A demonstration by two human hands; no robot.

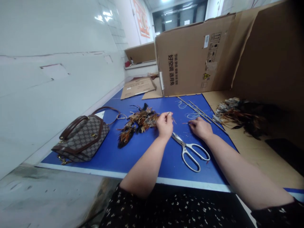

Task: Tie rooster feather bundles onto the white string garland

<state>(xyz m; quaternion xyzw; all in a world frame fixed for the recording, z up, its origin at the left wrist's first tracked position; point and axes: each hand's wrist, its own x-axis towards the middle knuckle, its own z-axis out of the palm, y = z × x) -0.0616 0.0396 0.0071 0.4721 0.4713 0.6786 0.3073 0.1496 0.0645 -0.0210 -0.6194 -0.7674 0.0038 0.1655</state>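
Note:
My left hand is closed in a pinch at the right end of a bunch of brown, orange and black feathers. A small reddish wisp shows beside its fingertips, but what the fingers grip is mostly hidden. My right hand pinches a thin reddish strand that points toward the left hand. Between my forearms lie large scissors with pale metal handles, their blades pointing up and left. Loose pale string is looped on the blue table beyond the right hand, beside thin sticks.
A brown patterned handbag stands at the left by the wall. Behind the work area rises a large cardboard box. More feathers lie on cardboard at the right. Flat cardboard pieces rest at the back.

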